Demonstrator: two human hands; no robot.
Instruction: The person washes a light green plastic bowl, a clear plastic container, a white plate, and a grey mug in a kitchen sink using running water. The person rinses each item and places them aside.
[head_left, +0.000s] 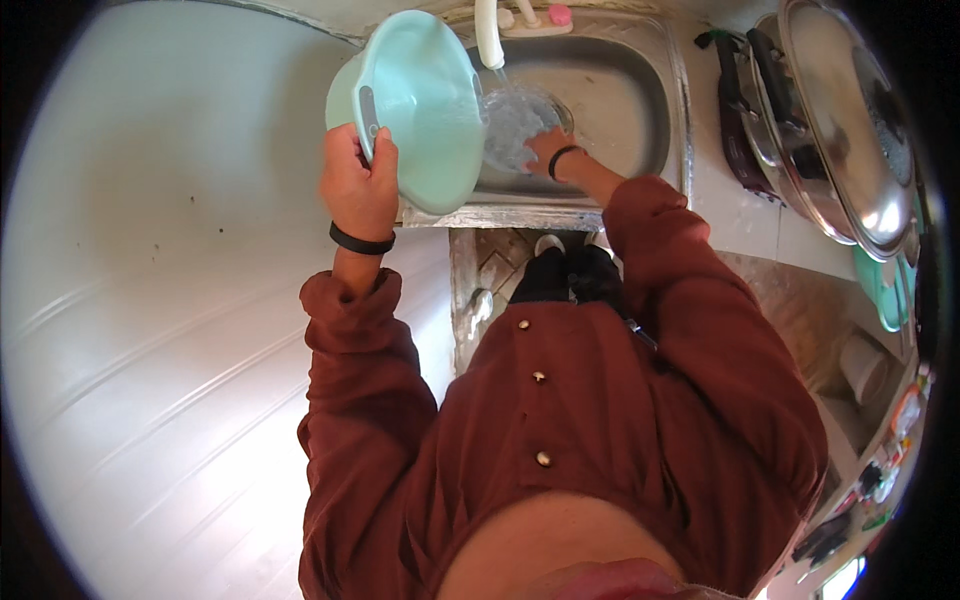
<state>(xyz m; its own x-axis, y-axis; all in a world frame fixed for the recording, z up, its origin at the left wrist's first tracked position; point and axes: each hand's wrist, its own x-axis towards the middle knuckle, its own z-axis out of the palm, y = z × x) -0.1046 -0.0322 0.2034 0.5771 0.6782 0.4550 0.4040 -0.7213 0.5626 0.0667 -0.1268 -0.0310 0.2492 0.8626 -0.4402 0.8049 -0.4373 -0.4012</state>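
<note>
My left hand (360, 176) grips the handle edge of a light green plastic basin (427, 112), which is tilted on its side over the left rim of the sink. Its open side faces right. A metal sink (622, 112) lies before me, and a white faucet (489, 37) runs water into it. Down in the sink, my right hand (551, 150) is at the splashing water (517, 124), its fingers partly hidden by it. Whether those fingers hold anything cannot be made out. A round rim shows beside the splash.
Large lidded metal pans (847, 135) with black handles stand on the counter right of the sink. A pink knob (559, 14) sits behind the faucet. The white wall panel (150, 225) is at the left. A bin (864, 367) stands low at the right.
</note>
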